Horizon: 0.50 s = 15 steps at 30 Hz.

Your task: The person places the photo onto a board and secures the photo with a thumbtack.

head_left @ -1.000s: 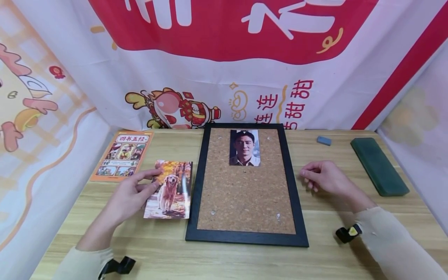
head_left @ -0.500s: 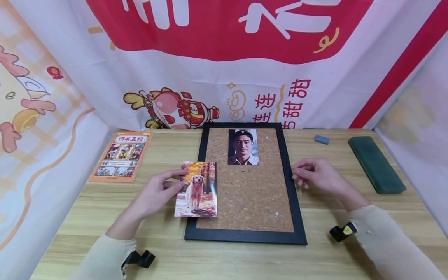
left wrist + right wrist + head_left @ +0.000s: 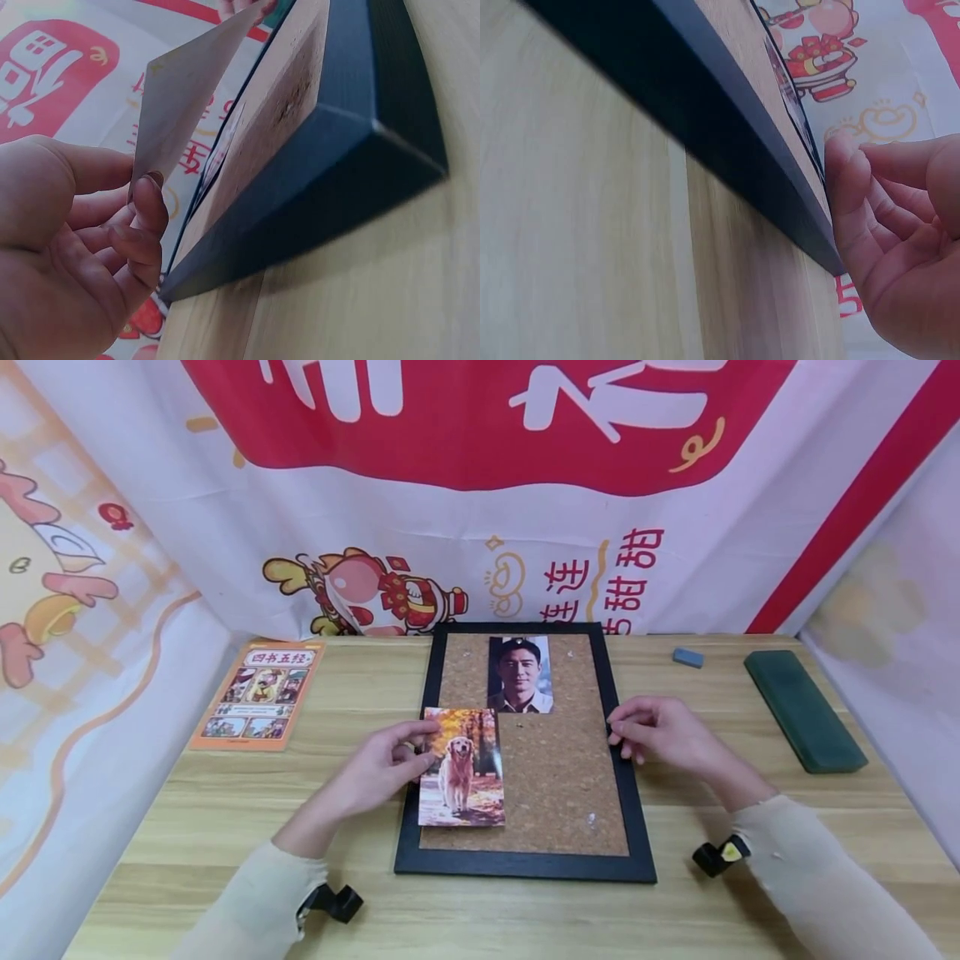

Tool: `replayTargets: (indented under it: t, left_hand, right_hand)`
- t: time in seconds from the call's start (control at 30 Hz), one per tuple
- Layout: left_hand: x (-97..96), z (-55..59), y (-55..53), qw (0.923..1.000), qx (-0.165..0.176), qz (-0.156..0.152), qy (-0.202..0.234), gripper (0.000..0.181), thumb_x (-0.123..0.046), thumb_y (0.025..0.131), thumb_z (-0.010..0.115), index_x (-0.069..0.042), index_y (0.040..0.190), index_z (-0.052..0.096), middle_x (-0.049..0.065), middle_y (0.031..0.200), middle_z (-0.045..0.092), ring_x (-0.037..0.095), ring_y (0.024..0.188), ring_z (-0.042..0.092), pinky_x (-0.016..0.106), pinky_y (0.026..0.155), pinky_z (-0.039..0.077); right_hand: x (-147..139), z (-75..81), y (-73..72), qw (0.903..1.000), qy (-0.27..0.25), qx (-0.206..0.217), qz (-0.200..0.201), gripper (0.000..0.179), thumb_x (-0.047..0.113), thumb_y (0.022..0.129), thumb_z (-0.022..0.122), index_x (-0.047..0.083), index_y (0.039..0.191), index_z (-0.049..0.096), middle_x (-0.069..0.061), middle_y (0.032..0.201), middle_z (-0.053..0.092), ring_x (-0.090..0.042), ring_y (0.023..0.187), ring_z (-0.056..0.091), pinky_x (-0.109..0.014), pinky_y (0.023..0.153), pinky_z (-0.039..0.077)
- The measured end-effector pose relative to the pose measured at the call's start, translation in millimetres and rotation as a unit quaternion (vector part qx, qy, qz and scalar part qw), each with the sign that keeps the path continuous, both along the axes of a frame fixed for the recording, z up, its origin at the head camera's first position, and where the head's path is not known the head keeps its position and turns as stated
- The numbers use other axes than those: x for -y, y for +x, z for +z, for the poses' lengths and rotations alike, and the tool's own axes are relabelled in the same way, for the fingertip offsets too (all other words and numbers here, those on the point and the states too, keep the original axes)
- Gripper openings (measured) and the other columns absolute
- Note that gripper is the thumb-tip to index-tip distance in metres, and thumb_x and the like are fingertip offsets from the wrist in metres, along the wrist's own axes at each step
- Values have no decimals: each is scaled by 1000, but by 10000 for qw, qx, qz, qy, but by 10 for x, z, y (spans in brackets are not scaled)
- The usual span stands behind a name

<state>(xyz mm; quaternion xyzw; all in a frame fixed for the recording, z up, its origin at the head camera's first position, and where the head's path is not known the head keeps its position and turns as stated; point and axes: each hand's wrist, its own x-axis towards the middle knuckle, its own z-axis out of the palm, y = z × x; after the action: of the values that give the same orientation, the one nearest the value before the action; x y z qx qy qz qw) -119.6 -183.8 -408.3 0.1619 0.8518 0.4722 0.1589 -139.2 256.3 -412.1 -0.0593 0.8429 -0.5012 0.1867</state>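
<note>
Since a second ago, the golden retriever photo [image 3: 462, 781] has moved rightward with the left hand [image 3: 378, 768], from beside the corkboard [image 3: 566, 768] to over its left half, while the right hand [image 3: 663, 737] has come in to the board's right border. At the left of the frame, an orange comic-style booklet [image 3: 258, 697] lies on the wood-grain table [image 3: 165, 860]. Just left of centre, the left hand pinches the photo's left edge between thumb and forefinger; the left wrist view shows the print raised and tilted above the cork, its pale back turned to that camera. In the centre, a black frame [image 3: 525, 864] surrounds the cork, with a portrait photo [image 3: 520, 681] flat near its top. Right of centre, the right hand has its fingers bent, with thumb and forefinger tips together; I cannot tell whether they hold anything small. Farther right lie a small blue block [image 3: 687, 657] and, near the table's right edge, a dark green oblong case [image 3: 806, 710].
</note>
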Motion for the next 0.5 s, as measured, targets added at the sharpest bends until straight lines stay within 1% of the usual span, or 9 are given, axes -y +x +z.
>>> replayTargets:
  t: [0.1, 0.17, 0.27, 0.5]
  left_hand:
    - [-86, -15, -29, 9998, 32, -121, 126, 51, -14, 105, 69, -6, 154, 57, 14, 122, 69, 19, 85, 62, 25, 64, 51]
    - [-141, -30, -47, 9996, 78, -186, 197, 51, -12, 105, 69, -5, 154, 57, 13, 117, 67, 19, 86, 61, 24, 65, 51]
    - [-215, -53, -68, 9994, 123, -250, 192, 50, -11, 105, 69, -5, 153, 57, 11, 113, 65, 19, 86, 60, 24, 67, 51]
    - [-392, -71, -103, 9989, 234, -372, 129, 52, -11, 104, 70, -3, 154, 55, 10, 113, 65, 18, 90, 62, 25, 71, 54]
  right_hand:
    - [75, 4, -11, 10000, 4, -28, 57, 22, 10, 111, 59, -5, 124, 68, -18, 102, 78, -19, 78, 72, -33, 64, 61]
    - [127, 3, -21, 9999, 14, -16, 101, 21, 11, 111, 59, -4, 123, 68, -17, 102, 78, -20, 78, 72, -33, 64, 61]
    - [210, 8, -33, 9999, -39, 11, 152, 20, 10, 111, 59, -4, 122, 68, -18, 102, 78, -21, 78, 72, -33, 65, 61]
    - [374, 9, -56, 9995, -173, -47, 271, 18, 7, 109, 60, -4, 121, 68, -19, 101, 78, -23, 76, 72, -35, 63, 61]
